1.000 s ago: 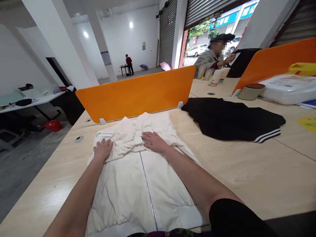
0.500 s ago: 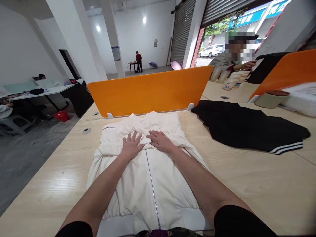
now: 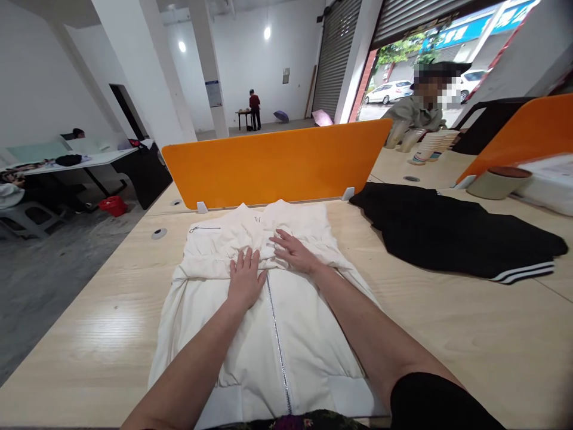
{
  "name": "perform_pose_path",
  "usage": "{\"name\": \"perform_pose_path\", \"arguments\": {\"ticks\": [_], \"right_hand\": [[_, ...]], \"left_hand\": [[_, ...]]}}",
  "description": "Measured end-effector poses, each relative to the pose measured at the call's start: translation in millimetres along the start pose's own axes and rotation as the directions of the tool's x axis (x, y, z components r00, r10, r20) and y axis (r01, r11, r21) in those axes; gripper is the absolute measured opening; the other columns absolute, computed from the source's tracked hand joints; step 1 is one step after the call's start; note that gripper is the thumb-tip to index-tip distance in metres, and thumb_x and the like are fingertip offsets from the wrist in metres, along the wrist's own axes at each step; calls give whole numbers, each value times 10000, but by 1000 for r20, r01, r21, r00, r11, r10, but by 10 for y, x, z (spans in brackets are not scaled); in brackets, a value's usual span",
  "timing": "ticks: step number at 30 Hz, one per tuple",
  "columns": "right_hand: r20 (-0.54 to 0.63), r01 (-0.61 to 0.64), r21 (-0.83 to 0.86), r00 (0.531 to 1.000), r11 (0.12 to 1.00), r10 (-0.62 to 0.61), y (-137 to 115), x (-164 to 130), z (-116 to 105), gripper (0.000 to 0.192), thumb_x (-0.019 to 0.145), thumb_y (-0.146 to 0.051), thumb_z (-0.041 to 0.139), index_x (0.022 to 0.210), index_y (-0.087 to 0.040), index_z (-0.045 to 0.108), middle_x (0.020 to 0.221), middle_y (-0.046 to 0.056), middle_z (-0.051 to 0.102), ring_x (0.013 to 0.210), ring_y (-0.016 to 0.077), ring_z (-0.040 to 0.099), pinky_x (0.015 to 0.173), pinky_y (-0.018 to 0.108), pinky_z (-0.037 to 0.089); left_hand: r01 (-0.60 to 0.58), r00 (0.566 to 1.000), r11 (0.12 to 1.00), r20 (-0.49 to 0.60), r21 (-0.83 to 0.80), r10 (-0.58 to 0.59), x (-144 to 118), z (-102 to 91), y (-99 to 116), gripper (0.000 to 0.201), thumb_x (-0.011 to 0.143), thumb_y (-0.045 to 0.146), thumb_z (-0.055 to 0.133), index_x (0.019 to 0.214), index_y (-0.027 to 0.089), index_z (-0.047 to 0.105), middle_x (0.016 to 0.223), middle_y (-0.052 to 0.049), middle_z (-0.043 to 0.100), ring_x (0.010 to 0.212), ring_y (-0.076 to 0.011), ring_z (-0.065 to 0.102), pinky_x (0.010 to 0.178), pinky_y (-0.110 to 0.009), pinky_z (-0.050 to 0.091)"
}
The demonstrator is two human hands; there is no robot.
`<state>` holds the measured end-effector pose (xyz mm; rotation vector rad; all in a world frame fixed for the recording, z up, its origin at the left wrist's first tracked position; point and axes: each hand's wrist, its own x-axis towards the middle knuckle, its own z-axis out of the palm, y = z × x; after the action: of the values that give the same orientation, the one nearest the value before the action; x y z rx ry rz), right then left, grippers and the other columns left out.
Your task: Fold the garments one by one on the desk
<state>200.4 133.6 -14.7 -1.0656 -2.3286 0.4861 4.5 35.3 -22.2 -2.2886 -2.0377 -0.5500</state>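
Both hands flat on white jacket (image 3: 268, 310), fingers open, gripping nothing. Left hand (image 3: 245, 278) just left of the zipper (image 3: 277, 346), right hand (image 3: 295, 252) on the folded sleeves. Jacket lies on the surface (image 3: 447, 334) before orange divider (image 3: 273, 161); black garment (image 3: 452, 233) to the right.

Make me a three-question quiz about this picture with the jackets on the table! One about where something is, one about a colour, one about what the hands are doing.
1. Where is the black jacket?
A. Right of the white jacket
B. Under it
C. On the floor

2. What colour is the divider behind the white jacket?
A. Blue
B. Orange
C. Green

3. How are the left hand and right hand?
A. Fists in the air
B. Holding cups
C. Flat on the white jacket

Answers: 1 A, it lies on the table to the right. 2 B, the panel is bright orange. 3 C, both palms press the fabric, fingers spread.
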Motion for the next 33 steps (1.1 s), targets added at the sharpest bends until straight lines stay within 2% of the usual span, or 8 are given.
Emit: {"name": "perform_pose_path", "arguments": {"ticks": [3, 5, 12, 16, 22, 27, 30, 33], "right_hand": [[109, 7, -145, 994, 989, 9, -72, -24, 5, 456, 905, -496, 476, 1324, -330, 551, 1521, 22, 360, 1402, 266, 288, 1150, 530, 177], [118, 9, -178, 993, 984, 12, -93, -33, 8, 452, 910, -487, 480, 1330, -332, 543, 1507, 20, 385, 1397, 257, 297, 1147, 525, 192], [71, 16, -168, 997, 986, -4, -24, -32, 21, 463, 893, -499, 505, 1316, -316, 554, 1454, 38, 460, 1366, 251, 349, 1132, 503, 238], [74, 11, -147, 997, 989, 0, -10, -36, 26, 472, 895, -497, 499, 1325, -306, 545, 1451, 42, 460, 1370, 249, 340, 1137, 503, 222], [73, 20, -131, 997, 991, -11, 8, -38, 28, 482, 896, -510, 495, 1323, -294, 549, 1447, 48, 464, 1367, 251, 339, 1138, 494, 220], [76, 20, -139, 997, 990, -9, 32, -34, 41, 486, 901, -527, 478, 1329, -304, 540, 1447, 43, 465, 1368, 251, 338, 1134, 501, 223], [74, 13, -135, 997, 991, -3, 2, -41, 26, 495, 901, -547, 475, 1325, -300, 545, 1459, 48, 449, 1374, 248, 333, 1140, 493, 218], [51, 17, -128, 999, 992, -11, -43, -52, -1, 553, 897, -572, 468, 1370, -286, 503, 1532, 60, 334, 1391, 257, 313, 1142, 483, 226]], "left_hand": [[-17, 1000, 1000, 9, -12, 17, -7, 5, -28, 563, 939, 419, 410, 1458, 207, 351, 1540, -111, 319, 1426, -334, 231, 1135, -589, 192], [-36, 999, 998, 0, -44, 36, -2, -19, -45, 541, 930, 391, 441, 1436, 212, 381, 1522, -118, 352, 1412, -332, 264, 1123, -591, 221], [-131, 962, 978, -259, -162, 86, 21, -64, -96, 301, 919, 289, 460, 1192, 217, 564, 1341, -110, 546, 1347, -269, 386, 1123, -526, 303], [-186, 965, 957, -223, -222, 136, 26, -33, -121, 312, 884, 258, 495, 1190, 216, 548, 1333, -108, 529, 1321, -260, 411, 1097, -480, 382], [-215, 967, 949, -184, -232, 174, 48, 21, -177, 350, 858, 208, 509, 1206, 173, 529, 1343, -133, 515, 1307, -256, 415, 1117, -463, 357], [-198, 975, 952, -145, -234, 167, 55, 26, -188, 364, 856, 213, 508, 1220, 201, 518, 1354, -116, 507, 1317, -263, 406, 1113, -491, 355], [-196, 974, 951, -158, -239, 161, 51, 5, -170, 344, 862, 219, 507, 1204, 205, 534, 1344, -109, 517, 1311, -260, 414, 1109, -479, 362], [-180, 969, 957, -207, -226, 134, 43, -41, -124, 328, 897, 262, 482, 1209, 180, 542, 1347, -124, 523, 1320, -250, 410, 1116, -452, 354]]}}
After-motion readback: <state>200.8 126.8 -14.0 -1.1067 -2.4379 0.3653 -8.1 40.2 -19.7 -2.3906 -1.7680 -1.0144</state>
